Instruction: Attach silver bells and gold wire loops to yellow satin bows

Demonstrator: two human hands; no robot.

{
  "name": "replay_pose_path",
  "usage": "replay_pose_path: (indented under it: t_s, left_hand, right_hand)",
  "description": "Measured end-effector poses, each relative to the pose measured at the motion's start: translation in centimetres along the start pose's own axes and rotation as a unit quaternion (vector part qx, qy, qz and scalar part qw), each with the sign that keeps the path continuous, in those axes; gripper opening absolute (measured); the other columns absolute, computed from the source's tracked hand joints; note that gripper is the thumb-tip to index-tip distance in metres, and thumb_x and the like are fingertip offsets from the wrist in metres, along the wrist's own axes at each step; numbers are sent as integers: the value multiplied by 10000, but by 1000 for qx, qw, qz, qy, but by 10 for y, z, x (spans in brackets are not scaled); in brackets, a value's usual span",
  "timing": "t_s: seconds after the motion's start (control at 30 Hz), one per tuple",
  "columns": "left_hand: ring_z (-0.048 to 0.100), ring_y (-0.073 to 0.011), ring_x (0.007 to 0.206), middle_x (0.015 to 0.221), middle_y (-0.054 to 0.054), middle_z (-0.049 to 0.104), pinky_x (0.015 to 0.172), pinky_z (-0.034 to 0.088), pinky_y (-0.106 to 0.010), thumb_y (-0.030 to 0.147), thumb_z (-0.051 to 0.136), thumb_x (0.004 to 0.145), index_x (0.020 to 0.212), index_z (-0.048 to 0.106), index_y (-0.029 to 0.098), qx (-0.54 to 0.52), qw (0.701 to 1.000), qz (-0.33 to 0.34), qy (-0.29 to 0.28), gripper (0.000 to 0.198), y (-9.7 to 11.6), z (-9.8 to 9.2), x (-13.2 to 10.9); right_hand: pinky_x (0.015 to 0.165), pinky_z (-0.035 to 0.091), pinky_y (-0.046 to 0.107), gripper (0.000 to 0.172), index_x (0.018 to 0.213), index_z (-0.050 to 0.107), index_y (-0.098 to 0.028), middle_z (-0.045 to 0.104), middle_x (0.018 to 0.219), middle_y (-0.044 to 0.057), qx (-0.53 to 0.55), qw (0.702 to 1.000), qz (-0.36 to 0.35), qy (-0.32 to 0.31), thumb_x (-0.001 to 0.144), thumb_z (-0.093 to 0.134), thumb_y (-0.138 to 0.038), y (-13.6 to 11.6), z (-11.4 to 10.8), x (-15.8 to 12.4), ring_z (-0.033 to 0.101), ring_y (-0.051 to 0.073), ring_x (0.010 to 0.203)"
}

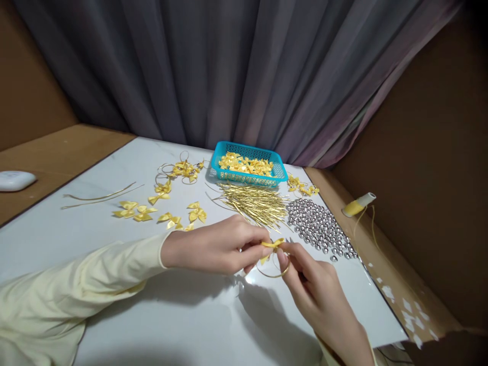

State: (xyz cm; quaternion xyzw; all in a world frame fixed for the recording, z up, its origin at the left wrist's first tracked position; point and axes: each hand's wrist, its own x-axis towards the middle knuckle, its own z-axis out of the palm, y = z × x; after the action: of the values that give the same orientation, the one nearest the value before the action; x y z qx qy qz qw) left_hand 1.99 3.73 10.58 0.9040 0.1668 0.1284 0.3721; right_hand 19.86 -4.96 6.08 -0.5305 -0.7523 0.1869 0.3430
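Well in front of the teal basket (247, 179), the left hand (229, 249) and right hand (316, 282) pinch a yellow bow (273, 244) from opposite sides, probably to keep it steady, with a gold cord loop (272, 276) beneath. Gold strands (253, 203) lie just before the basket, silver beads (320, 229) to its front right, presumably for easy reach.

Yellow bow (279, 242), gold wires (253, 203), silver beads (318, 226), turquoise basket (247, 150)

Left hand (226, 247), right hand (318, 282) — yellow bow (273, 244) pinched between.
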Motion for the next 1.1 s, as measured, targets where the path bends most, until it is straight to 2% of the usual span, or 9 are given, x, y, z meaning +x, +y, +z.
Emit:
replay_pose_path:
  t_s: [0.2, 0.37, 0.77, 1.1]
  left_hand:
    - [453, -39, 420, 489, 41, 513, 437, 333, -120, 128, 418, 885, 651, 531, 120, -14, 1000, -14, 1, 259, 0, 0, 1]
    - [469, -46, 454, 530, 32, 523, 469, 338, -137, 136, 401, 895, 655, 509, 125, 35, 999, 3, -1, 264, 0, -1, 0]
    - [504, -90, 516, 603, 15, 537, 532, 368, -188, 170, 322, 924, 740, 457, 154, 107, 993, 17, -37, 229, -4, 2, -2]
    - [471, -53, 474, 544, 40, 507, 506, 341, -153, 133, 361, 913, 687, 468, 140, 75, 997, 16, -17, 250, 0, -1, 0]
  right_hand:
    - [396, 236, 179, 134, 991, 506, -208, 323, 498, -98, 13, 1000, 9, -16, 887, 421, -200, -2, -1, -2, 335, 71, 381]
    - [405, 239, 176, 110, 953, 510, -204, 328, 499, -97, 11, 1000, 6, -8, 899, 423, -243, 0, 1, 2, 343, 67, 385]
    - [416, 247, 161, 88, 883, 512, -187, 325, 491, -96, 12, 998, 2, -58, 880, 425, -194, 9, -4, 11, 329, 64, 396]
    - [426, 278, 142, 94, 909, 505, -173, 380, 512, -89, 6, 999, -27, -34, 886, 414, -180, 11, -2, 9, 358, 56, 403]
